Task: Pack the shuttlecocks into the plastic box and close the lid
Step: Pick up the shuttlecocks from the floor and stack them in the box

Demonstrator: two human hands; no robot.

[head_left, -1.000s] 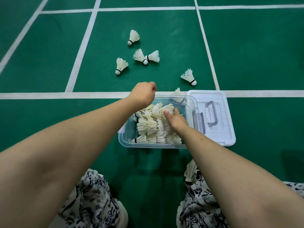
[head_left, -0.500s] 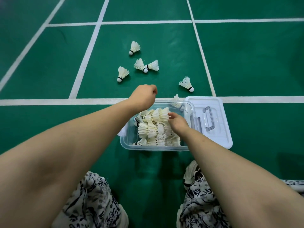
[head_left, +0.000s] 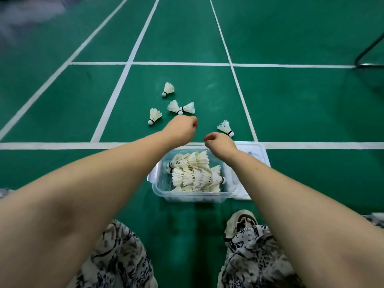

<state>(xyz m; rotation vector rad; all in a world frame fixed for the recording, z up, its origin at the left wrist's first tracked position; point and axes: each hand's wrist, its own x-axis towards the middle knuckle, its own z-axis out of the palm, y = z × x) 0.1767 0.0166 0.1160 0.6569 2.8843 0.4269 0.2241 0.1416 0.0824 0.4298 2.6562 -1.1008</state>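
A clear plastic box stands on the green floor in front of my knees, holding a heap of white shuttlecocks. Its white lid lies flat to the right, mostly behind my right arm. Several loose shuttlecocks lie beyond the box: one far, a touching pair, one to the left, one to the right. My left hand hovers past the box's far edge, fingers curled, nothing visible in it. My right hand hangs over the far rim, fingers curled downward, nothing visible in it.
White court lines cross the green floor. A dark metal frame stands at the far right. My patterned trouser legs and a shoe are close below the box.
My right hand has lifted out of the box's shuttlecock heap to its far rim. My left hand has reached further out toward the loose shuttlecocks. The view has tilted upward.
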